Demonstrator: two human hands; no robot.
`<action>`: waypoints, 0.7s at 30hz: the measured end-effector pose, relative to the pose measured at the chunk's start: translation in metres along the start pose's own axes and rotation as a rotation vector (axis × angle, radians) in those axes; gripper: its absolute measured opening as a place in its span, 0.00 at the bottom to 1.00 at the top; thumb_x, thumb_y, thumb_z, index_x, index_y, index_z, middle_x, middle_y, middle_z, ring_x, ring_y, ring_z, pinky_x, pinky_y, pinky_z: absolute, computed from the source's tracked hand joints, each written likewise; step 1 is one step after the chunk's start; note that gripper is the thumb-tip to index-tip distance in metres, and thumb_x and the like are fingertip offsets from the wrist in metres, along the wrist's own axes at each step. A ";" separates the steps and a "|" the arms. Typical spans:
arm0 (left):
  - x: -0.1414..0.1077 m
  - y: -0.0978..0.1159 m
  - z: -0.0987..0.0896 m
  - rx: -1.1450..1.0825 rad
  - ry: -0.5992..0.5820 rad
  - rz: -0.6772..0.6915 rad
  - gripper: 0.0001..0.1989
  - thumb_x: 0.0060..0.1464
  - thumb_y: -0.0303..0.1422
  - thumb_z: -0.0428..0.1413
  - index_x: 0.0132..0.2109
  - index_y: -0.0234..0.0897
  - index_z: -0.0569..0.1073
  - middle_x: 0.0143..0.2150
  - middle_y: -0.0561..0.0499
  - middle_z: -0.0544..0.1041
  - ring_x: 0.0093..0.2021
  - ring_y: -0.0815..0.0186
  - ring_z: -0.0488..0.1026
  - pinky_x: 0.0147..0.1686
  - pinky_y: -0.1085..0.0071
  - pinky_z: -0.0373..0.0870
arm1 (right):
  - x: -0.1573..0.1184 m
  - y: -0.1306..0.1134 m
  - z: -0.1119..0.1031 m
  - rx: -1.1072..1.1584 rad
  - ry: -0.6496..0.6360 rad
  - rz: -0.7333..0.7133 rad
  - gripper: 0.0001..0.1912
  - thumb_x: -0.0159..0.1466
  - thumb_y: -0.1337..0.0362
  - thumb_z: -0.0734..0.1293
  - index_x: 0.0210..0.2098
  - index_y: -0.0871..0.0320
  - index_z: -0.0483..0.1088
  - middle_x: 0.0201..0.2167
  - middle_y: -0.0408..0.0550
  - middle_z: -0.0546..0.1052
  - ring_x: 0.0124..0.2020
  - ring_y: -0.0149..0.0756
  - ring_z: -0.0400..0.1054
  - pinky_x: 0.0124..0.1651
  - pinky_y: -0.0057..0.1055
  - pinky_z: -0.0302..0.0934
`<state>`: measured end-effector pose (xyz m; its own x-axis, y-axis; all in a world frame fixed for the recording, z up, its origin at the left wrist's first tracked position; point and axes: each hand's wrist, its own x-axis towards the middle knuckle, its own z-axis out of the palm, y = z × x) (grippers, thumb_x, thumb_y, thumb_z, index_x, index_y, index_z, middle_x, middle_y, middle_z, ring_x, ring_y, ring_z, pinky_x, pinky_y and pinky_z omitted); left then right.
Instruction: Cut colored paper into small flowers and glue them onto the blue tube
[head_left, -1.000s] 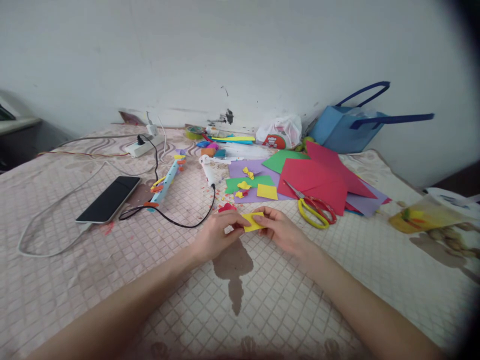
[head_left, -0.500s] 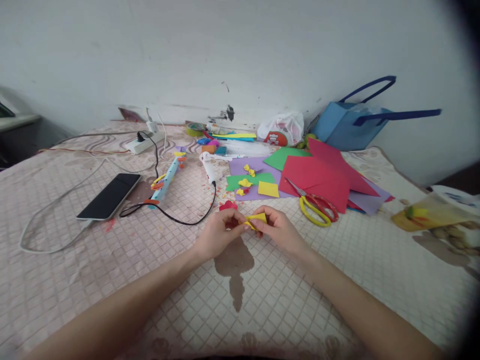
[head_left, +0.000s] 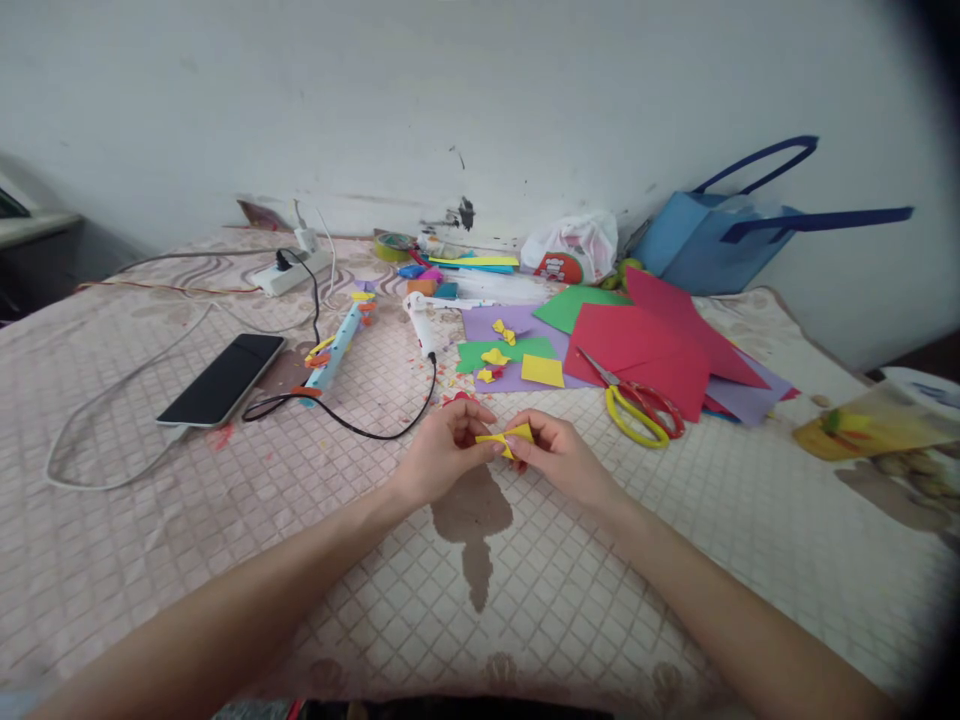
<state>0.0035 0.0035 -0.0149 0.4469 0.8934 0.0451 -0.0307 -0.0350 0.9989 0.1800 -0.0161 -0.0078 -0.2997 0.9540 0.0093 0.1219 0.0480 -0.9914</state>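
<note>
A small piece of yellow paper [head_left: 519, 434], pinched narrow at its middle like a bow, is held above the table. My left hand [head_left: 444, 452] has thumb and fingers closed at its left part. On the other side my right hand [head_left: 564, 455] pinches it between thumb and fingers. Behind my left hand a bit of red paper [head_left: 456, 398] shows, mostly hidden. Just beyond my hands lie a flat yellow paper rectangle [head_left: 542, 371] and a finished-looking yellow paper bow [head_left: 504, 332], on green and purple sheets.
Scissors [head_left: 637, 415] with yellow and red handles lie right of my hands, by red sheets [head_left: 637, 350]. A white glue gun [head_left: 421, 325] and its black cord are at left-centre. Further left is a phone [head_left: 222, 380]. A plastic cup [head_left: 870, 425] stands far right.
The yellow paper has turned a little between my fingers, and more of its left end shows. My hands stay close together. The whole view has shifted slightly.
</note>
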 end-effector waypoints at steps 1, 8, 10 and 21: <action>0.000 0.001 0.000 0.013 0.001 -0.001 0.17 0.45 0.33 0.62 0.41 0.33 0.66 0.30 0.52 0.73 0.30 0.69 0.72 0.32 0.71 0.67 | -0.001 -0.001 0.001 -0.004 0.001 0.000 0.07 0.60 0.59 0.64 0.31 0.56 0.67 0.22 0.39 0.68 0.23 0.29 0.62 0.28 0.27 0.58; -0.003 0.005 0.002 0.113 0.044 0.041 0.14 0.47 0.33 0.60 0.41 0.33 0.68 0.31 0.51 0.73 0.30 0.70 0.71 0.30 0.73 0.66 | -0.001 0.001 0.001 0.014 -0.040 0.009 0.08 0.60 0.58 0.65 0.31 0.56 0.67 0.23 0.40 0.68 0.24 0.29 0.63 0.28 0.27 0.59; -0.003 0.004 0.002 0.060 0.023 0.036 0.15 0.47 0.33 0.60 0.41 0.33 0.68 0.34 0.50 0.73 0.32 0.69 0.72 0.32 0.72 0.68 | 0.000 0.002 0.001 0.011 -0.026 0.001 0.09 0.60 0.58 0.64 0.32 0.57 0.67 0.24 0.40 0.69 0.24 0.29 0.63 0.28 0.27 0.59; -0.001 0.005 0.001 -0.071 0.017 -0.003 0.14 0.47 0.29 0.59 0.42 0.32 0.66 0.32 0.52 0.71 0.30 0.71 0.70 0.31 0.73 0.67 | -0.001 -0.003 0.002 0.034 0.030 -0.037 0.09 0.62 0.58 0.62 0.31 0.57 0.67 0.24 0.40 0.68 0.24 0.28 0.63 0.28 0.26 0.59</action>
<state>0.0036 0.0018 -0.0100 0.4322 0.9008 0.0416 -0.0930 -0.0014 0.9957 0.1784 -0.0180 -0.0045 -0.2752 0.9601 0.0492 0.0789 0.0735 -0.9942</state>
